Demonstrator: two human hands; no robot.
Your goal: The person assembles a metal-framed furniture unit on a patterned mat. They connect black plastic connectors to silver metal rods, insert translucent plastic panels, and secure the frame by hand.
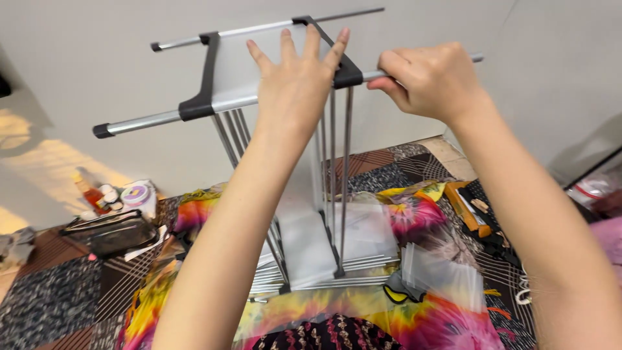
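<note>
Near the top centre of the frame, the left hand [297, 78] lay flat against the upper end of a metal rack [278, 84], its fingers spread apart and pressed on the pale panel between two black plastic brackets, closed on nothing. Just to the right of it, the right hand [431, 81] had its grip curled tight around the rack's silver crossbar [139, 121], at the stretch of bar that stuck out past the right-hand bracket. The two hands were near each other but not touching.

The rack stood upright in the middle of the frame, with a second, thinner rod running across behind the panel toward the upper right. Several thin grey rods ran down from the brackets to a base at the lower centre, where white panels and stacked rails lay low among them. That base rested on a bright tie-dye cloth [414, 210] of pink, yellow and green that spread across the lower part of the picture.

At the lower right of the rack, a clear plastic bag [440, 269] lay on the cloth. At the left of the frame, a dark see-through pouch [110, 232] sat on a patterned floor covering, with small bottles and jars [107, 194] just above it against the pale wall. An orange and black item lay at the right, its kind too unclear to tell.
</note>
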